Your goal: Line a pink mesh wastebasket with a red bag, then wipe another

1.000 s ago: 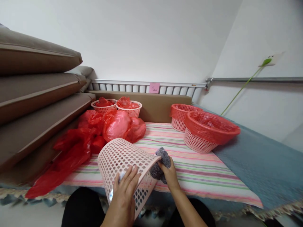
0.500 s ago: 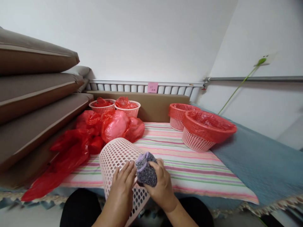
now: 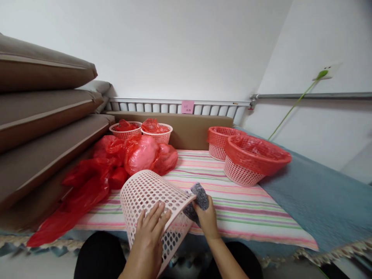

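A pale pink perforated basket [image 3: 145, 193] lies tilted on its side at the near edge of the striped cloth, its mouth facing right. My left hand [image 3: 149, 232] rests on its outer wall with fingers spread flat, steadying it. My right hand [image 3: 207, 219] is closed on a grey-purple rag [image 3: 198, 197], which it presses at the basket's rim, partly inside the mouth.
A heap of red plastic bags [image 3: 116, 162] lies to the left. Two small baskets with red bags [image 3: 141, 130] stand at the back. Two red-lined baskets [image 3: 250, 157] stand at the right. Brown cushions [image 3: 43, 116] are stacked on the left. A blue blanket [image 3: 319, 197] covers the right side.
My right hand, which held the rag over the outer wall of the basket half a second ago, has moved back to the basket's rim. The left hand has kept its hold.
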The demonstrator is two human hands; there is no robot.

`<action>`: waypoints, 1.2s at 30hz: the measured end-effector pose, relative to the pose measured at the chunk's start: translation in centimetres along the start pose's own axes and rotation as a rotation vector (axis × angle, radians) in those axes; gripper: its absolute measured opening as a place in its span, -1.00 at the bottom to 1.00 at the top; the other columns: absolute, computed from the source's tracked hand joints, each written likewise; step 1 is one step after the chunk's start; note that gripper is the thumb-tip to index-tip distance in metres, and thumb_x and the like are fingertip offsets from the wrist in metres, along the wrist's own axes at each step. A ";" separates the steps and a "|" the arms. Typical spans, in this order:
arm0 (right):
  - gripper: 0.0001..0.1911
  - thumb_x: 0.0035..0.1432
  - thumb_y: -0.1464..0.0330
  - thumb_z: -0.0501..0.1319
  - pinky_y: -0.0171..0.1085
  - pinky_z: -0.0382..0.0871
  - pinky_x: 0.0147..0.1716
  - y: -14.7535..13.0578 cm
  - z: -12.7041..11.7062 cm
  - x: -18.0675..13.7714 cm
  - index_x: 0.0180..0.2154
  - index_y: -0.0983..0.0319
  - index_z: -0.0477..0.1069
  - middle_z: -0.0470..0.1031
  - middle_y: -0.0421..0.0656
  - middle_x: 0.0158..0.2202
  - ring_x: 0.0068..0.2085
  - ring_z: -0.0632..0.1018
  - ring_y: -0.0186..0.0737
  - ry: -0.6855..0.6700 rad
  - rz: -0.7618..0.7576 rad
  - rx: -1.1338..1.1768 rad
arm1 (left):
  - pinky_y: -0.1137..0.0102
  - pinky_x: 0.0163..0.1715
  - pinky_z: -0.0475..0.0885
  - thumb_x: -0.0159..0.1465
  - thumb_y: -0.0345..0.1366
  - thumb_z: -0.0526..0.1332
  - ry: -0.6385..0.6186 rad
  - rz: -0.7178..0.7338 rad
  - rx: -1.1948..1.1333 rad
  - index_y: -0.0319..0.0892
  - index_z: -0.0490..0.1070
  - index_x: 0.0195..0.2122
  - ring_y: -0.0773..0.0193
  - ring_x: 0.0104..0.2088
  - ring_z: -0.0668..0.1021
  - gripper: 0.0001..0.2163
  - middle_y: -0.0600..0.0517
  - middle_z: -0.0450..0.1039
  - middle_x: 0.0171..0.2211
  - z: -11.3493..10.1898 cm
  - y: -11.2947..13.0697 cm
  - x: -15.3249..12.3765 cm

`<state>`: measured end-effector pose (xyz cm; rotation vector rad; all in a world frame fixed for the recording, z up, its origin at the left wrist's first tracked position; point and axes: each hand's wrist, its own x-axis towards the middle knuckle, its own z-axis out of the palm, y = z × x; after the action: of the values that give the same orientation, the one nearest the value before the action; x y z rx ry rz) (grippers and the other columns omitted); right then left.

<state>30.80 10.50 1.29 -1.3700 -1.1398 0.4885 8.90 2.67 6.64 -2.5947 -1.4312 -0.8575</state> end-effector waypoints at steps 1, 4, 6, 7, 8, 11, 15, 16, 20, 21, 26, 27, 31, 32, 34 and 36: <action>-0.60 -0.10 0.15 0.27 -0.18 0.38 -0.32 0.5 -0.1 0.2 -0.23 0.22 0.31 0.49 -0.13 -0.34 -0.32 0.51 -0.10 -0.001 0.050 0.028 | -0.14 0.06 0.19 0.01 -0.69 -0.08 0.001 0.006 0.002 -0.09 0.13 0.19 0.06 0.22 0.21 -0.31 -0.13 0.18 0.21 -0.1 0.1 -0.1; -0.60 -0.13 0.13 0.30 -0.21 0.37 -0.36 0.7 -0.4 0.4 -0.28 0.23 0.35 0.50 -0.16 -0.39 -0.35 0.50 -0.11 -0.005 0.087 0.081 | -0.14 0.06 0.20 0.01 -0.68 -0.07 0.014 0.010 0.022 -0.10 0.14 0.18 0.06 0.22 0.21 -0.32 -0.13 0.18 0.21 -0.6 0.2 -0.1; -0.64 -0.13 0.15 0.30 -0.23 0.37 -0.38 0.0 -0.4 0.3 -0.31 0.22 0.36 0.49 -0.17 -0.41 -0.37 0.49 -0.13 -0.003 0.051 0.076 | -0.13 0.07 0.20 0.00 -0.67 -0.06 0.031 0.002 0.044 -0.12 0.15 0.18 0.06 0.22 0.21 -0.32 -0.12 0.20 0.21 -1.2 0.3 0.2; -0.66 -0.12 0.17 0.29 -0.24 0.37 -0.39 -0.4 -0.4 0.3 -0.31 0.22 0.36 0.49 -0.18 -0.42 -0.38 0.49 -0.14 -0.009 0.023 0.065 | -0.12 0.07 0.21 0.00 -0.67 -0.05 0.033 -0.004 0.056 -0.13 0.16 0.17 0.06 0.22 0.22 -0.33 -0.11 0.21 0.20 -1.5 0.3 0.4; -0.68 -0.11 0.18 0.28 -0.25 0.36 -0.40 -0.9 -0.3 0.2 -0.31 0.22 0.36 0.49 -0.18 -0.42 -0.39 0.49 -0.16 -0.023 -0.008 0.051 | -0.11 0.07 0.22 0.00 -0.65 -0.04 0.031 -0.010 0.068 -0.14 0.18 0.16 0.05 0.21 0.24 -0.34 -0.12 0.23 0.19 -1.8 0.2 0.6; -0.69 -0.07 0.25 0.24 -0.25 0.38 -0.35 -2.4 0.1 -0.2 -0.23 0.22 0.35 0.49 -0.16 -0.37 -0.35 0.49 -0.16 -0.071 -0.111 -0.025 | -0.09 0.03 0.28 -0.01 -0.63 -0.04 0.013 -0.020 0.100 -0.20 0.26 0.11 0.03 0.15 0.33 -0.39 -0.14 0.31 0.14 -2.1 -0.1 1.3; -0.55 -0.11 0.40 0.20 -0.16 0.37 -0.16 -5.0 0.7 -1.9 -0.09 0.20 0.28 0.45 -0.08 -0.18 -0.16 0.48 -0.08 -0.064 -0.368 -0.161 | -0.06 0.00 0.32 -0.02 -0.64 -0.06 -0.007 -0.008 0.120 -0.20 0.30 0.09 0.04 0.14 0.35 -0.38 -0.14 0.33 0.12 -1.7 -0.4 1.6; -0.50 -0.15 0.43 0.20 -0.13 0.35 -0.11 -5.8 0.8 -2.5 -0.07 0.19 0.26 0.43 -0.07 -0.13 -0.11 0.46 -0.06 -0.079 -0.461 -0.182 | -0.06 -0.01 0.33 -0.02 -0.64 -0.06 -0.006 -0.003 0.123 -0.19 0.30 0.09 0.03 0.13 0.36 -0.38 -0.14 0.33 0.12 -1.6 -0.4 1.6; -0.40 -0.21 0.47 0.22 0.00 0.28 -0.03 -8.1 1.3 -4.4 -0.03 0.16 0.21 0.35 -0.02 -0.04 -0.01 0.40 0.04 -0.175 -0.722 -0.206 | -0.09 -0.02 0.33 -0.01 -0.62 -0.04 0.000 -0.002 0.133 -0.25 0.35 0.05 -0.02 0.13 0.36 -0.43 -0.21 0.35 0.10 -1.3 -0.2 1.5; -0.39 -0.21 0.46 0.23 0.01 0.28 -0.03 -8.2 1.3 -4.5 -0.03 0.16 0.20 0.35 -0.02 -0.04 -0.01 0.40 0.04 -0.192 -0.741 -0.199 | -0.10 -0.02 0.32 -0.01 -0.62 -0.04 -0.003 -0.007 0.129 -0.26 0.36 0.05 -0.03 0.13 0.36 -0.44 -0.22 0.35 0.10 -1.3 -0.2 1.5; -0.48 -0.17 0.45 0.21 -0.13 0.34 -0.12 -5.9 1.0 -3.1 -0.08 0.16 0.24 0.41 -0.08 -0.11 -0.10 0.46 -0.06 -0.169 -0.505 -0.114 | -0.15 0.01 0.27 -0.06 -0.65 -0.05 -0.054 -0.018 0.069 -0.14 0.29 0.11 -0.01 0.17 0.30 -0.33 -0.12 0.28 0.16 -1.5 0.2 1.4; -0.51 -0.16 0.44 0.21 -0.16 0.35 -0.15 -5.0 1.0 -2.6 -0.09 0.16 0.25 0.43 -0.10 -0.15 -0.15 0.48 -0.09 -0.151 -0.402 -0.085 | -0.15 0.02 0.26 -0.07 -0.66 -0.05 -0.064 -0.020 0.060 -0.12 0.26 0.13 0.01 0.18 0.29 -0.31 -0.10 0.25 0.17 -1.5 0.3 1.3; -0.62 -0.11 0.31 0.25 -0.23 0.38 -0.29 -1.7 1.0 -0.8 -0.18 0.21 0.29 0.50 -0.16 -0.31 -0.30 0.51 -0.15 -0.130 -0.051 0.088 | -0.14 0.06 0.23 -0.08 -0.66 -0.05 -0.074 -0.040 0.057 -0.10 0.26 0.13 0.05 0.19 0.27 -0.29 -0.07 0.23 0.19 -1.3 0.4 1.0; -0.62 -0.11 0.28 0.26 -0.23 0.38 -0.30 -1.0 1.0 -0.5 -0.20 0.22 0.30 0.51 -0.16 -0.32 -0.30 0.51 -0.15 -0.131 -0.001 0.129 | -0.14 0.06 0.22 -0.08 -0.66 -0.05 -0.077 -0.041 0.058 -0.11 0.26 0.13 0.04 0.19 0.26 -0.30 -0.07 0.23 0.19 -1.3 0.5 1.0; -0.61 -0.13 0.24 0.28 -0.22 0.37 -0.30 -0.1 1.1 -0.1 -0.22 0.23 0.30 0.51 -0.15 -0.33 -0.30 0.51 -0.14 -0.132 0.060 0.188 | -0.15 0.06 0.22 -0.09 -0.65 -0.04 -0.089 -0.039 0.055 -0.12 0.26 0.13 0.03 0.20 0.26 -0.30 -0.08 0.22 0.19 -1.4 0.6 1.0; -0.61 -0.14 0.23 0.29 -0.22 0.37 -0.28 0.3 1.1 -0.1 -0.24 0.23 0.30 0.50 -0.15 -0.33 -0.30 0.51 -0.13 -0.125 0.078 0.219 | -0.15 0.07 0.21 -0.09 -0.64 -0.03 -0.100 -0.031 0.051 -0.14 0.25 0.14 0.03 0.21 0.24 -0.30 -0.07 0.20 0.20 -1.7 0.7 1.0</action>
<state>29.95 11.04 0.75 -1.2097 -1.1015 0.7422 9.09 2.54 8.74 -2.6187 -1.5015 -0.6934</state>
